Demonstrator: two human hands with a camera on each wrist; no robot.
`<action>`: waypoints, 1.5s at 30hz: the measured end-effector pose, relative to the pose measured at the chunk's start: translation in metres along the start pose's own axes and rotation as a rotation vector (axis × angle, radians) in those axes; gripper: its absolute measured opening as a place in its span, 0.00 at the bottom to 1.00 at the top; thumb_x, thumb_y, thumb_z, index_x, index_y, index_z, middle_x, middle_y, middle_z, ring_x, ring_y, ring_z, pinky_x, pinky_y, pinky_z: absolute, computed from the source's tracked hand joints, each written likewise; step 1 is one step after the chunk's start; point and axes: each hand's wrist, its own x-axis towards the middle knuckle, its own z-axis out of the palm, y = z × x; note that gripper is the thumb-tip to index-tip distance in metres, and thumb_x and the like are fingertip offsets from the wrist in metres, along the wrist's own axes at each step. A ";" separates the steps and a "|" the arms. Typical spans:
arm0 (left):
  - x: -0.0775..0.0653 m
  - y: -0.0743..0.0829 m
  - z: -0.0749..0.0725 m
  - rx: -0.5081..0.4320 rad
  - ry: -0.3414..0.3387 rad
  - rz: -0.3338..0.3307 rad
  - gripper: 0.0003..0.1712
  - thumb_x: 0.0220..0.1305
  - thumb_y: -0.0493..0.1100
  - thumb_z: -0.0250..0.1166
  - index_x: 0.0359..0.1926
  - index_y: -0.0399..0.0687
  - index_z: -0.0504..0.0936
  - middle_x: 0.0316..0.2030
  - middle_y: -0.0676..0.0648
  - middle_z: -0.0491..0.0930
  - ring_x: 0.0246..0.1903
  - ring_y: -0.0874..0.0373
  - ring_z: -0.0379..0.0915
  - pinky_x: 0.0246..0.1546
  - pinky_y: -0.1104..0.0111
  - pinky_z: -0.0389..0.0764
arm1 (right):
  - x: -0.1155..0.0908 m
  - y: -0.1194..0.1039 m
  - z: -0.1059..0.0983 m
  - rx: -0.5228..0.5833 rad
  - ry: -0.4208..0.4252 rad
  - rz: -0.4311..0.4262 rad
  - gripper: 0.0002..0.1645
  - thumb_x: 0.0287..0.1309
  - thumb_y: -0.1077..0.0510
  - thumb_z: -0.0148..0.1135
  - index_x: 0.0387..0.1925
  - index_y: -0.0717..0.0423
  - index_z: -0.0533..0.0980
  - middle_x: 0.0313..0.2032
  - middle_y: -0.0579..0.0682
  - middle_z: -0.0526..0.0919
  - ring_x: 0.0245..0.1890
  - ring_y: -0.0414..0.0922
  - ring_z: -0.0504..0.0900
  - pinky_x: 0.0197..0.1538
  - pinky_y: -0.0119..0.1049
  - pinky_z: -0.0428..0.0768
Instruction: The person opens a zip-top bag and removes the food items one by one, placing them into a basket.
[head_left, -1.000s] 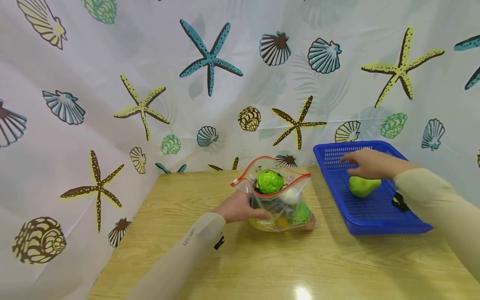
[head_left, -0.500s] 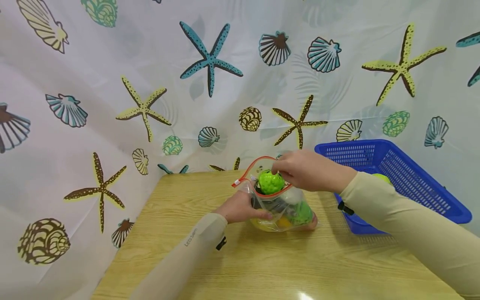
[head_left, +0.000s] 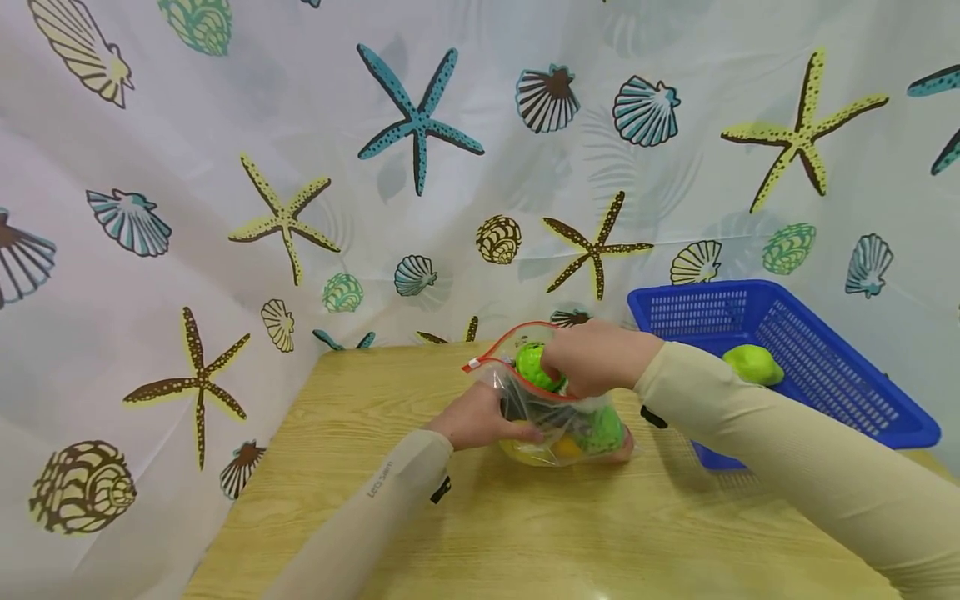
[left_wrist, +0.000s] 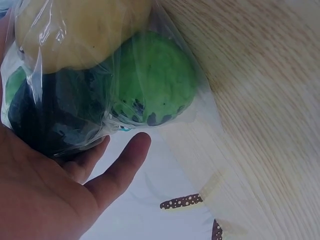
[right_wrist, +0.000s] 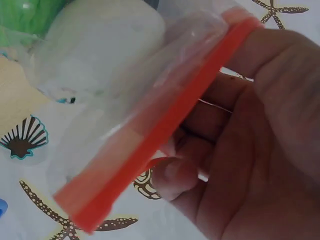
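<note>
A clear zip bag (head_left: 551, 417) with a red zip rim stands on the table, filled with fruit-like pieces. At its mouth sits a bumpy bright-green fruit (head_left: 531, 367), resembling a custard apple. My left hand (head_left: 480, 414) holds the bag's left side, thumb across the front; its other fingers are mostly hidden in the head view. My right hand (head_left: 596, 357) grips the right part of the rim. In the right wrist view its thumb and fingers lie on either side of the red zip strip (right_wrist: 170, 120). A white rounded piece (right_wrist: 107, 45) shows through the plastic.
To the right stands a blue perforated basket (head_left: 832, 400) with a green pear (head_left: 752, 364) in it. The wooden table (head_left: 480, 533) ends at a shell-and-starfish patterned curtain (head_left: 480, 183). My right forearm (head_left: 780, 450) crosses in front of the basket.
My right hand has moved left from above the basket to the bag's mouth and taken hold of its rim. The left hand stays on the bag. The pear stays in the basket.
</note>
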 end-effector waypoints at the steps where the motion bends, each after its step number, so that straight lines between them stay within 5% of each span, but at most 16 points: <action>1: 0.000 0.000 -0.001 0.017 0.004 -0.011 0.46 0.36 0.67 0.75 0.58 0.70 0.65 0.54 0.65 0.68 0.51 0.70 0.64 0.56 0.60 0.70 | 0.000 -0.001 -0.001 -0.010 -0.010 0.013 0.08 0.41 0.64 0.68 0.23 0.47 0.81 0.24 0.39 0.80 0.23 0.38 0.72 0.25 0.35 0.76; 8: -0.001 0.001 0.000 0.056 0.011 -0.016 0.53 0.34 0.68 0.75 0.64 0.71 0.60 0.57 0.65 0.65 0.54 0.70 0.61 0.57 0.59 0.69 | -0.002 -0.010 -0.005 -0.085 -0.105 0.106 0.17 0.39 0.63 0.65 0.13 0.44 0.66 0.15 0.40 0.61 0.16 0.39 0.58 0.18 0.35 0.58; 20: -0.002 0.000 0.004 0.079 0.027 -0.031 0.56 0.34 0.68 0.75 0.66 0.70 0.58 0.60 0.62 0.63 0.56 0.68 0.59 0.57 0.58 0.69 | -0.002 -0.014 0.001 -0.182 -0.188 0.139 0.10 0.47 0.61 0.63 0.19 0.48 0.71 0.19 0.43 0.71 0.18 0.41 0.67 0.20 0.38 0.72; 37: -0.008 -0.002 0.005 0.071 0.030 -0.071 0.49 0.36 0.66 0.76 0.60 0.68 0.62 0.55 0.64 0.67 0.52 0.70 0.62 0.54 0.60 0.72 | -0.009 0.005 0.009 -0.038 0.128 -0.087 0.11 0.45 0.54 0.64 0.33 0.51 0.81 0.24 0.42 0.78 0.21 0.39 0.69 0.23 0.36 0.72; 45: -0.005 -0.002 0.003 0.068 0.017 -0.015 0.49 0.36 0.68 0.75 0.59 0.60 0.65 0.53 0.61 0.70 0.50 0.69 0.65 0.54 0.61 0.72 | -0.018 0.015 -0.004 0.026 0.252 -0.108 0.15 0.45 0.54 0.62 0.39 0.50 0.82 0.32 0.44 0.81 0.27 0.40 0.73 0.28 0.37 0.76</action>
